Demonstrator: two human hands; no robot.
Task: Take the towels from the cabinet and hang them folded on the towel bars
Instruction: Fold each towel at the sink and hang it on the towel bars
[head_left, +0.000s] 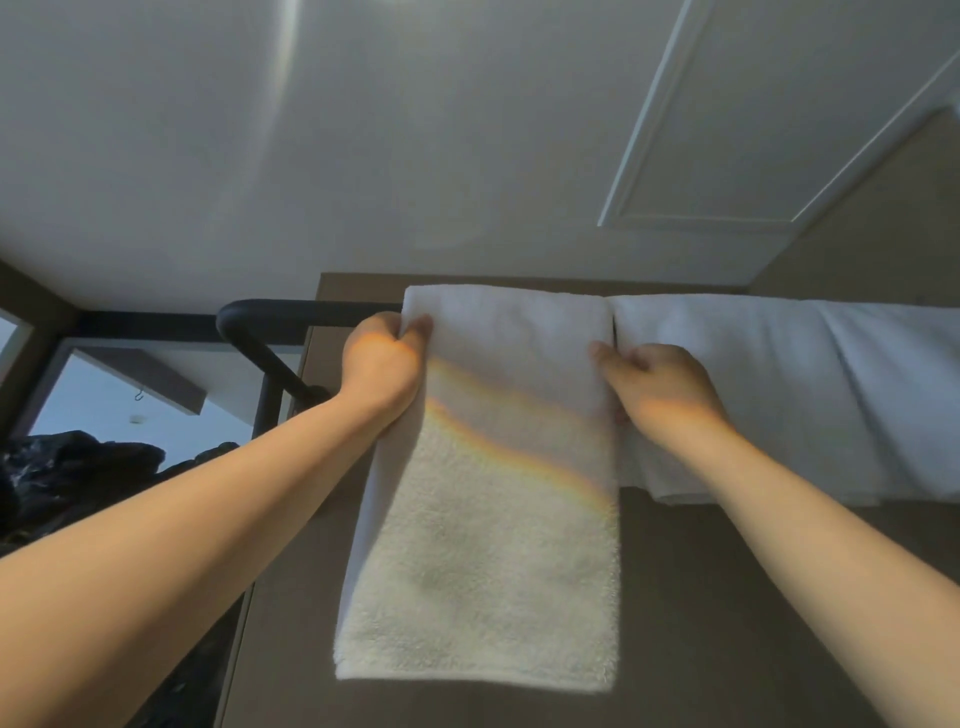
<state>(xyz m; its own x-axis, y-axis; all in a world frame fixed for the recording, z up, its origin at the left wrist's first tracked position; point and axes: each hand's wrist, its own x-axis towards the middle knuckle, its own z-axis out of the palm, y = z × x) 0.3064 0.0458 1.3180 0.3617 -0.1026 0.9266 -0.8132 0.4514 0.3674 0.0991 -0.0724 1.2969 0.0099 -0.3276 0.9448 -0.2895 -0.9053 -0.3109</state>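
A folded white towel (493, 493) hangs over a black towel bar (311, 310) high on a brown wall. My left hand (384, 364) grips the towel's left edge just below the bar, fingers curled round the cloth. My right hand (654, 384) holds the towel's right edge, fingers tucked behind it. A second white towel (779, 395) hangs on the same bar directly to the right, almost touching the first. The bar is hidden under both towels.
The bar's bent black end (260, 353) curves down to a wall mount at the left. Dark clothing (78, 478) lies at the lower left. Above are a white ceiling and a white panelled door (779, 114).
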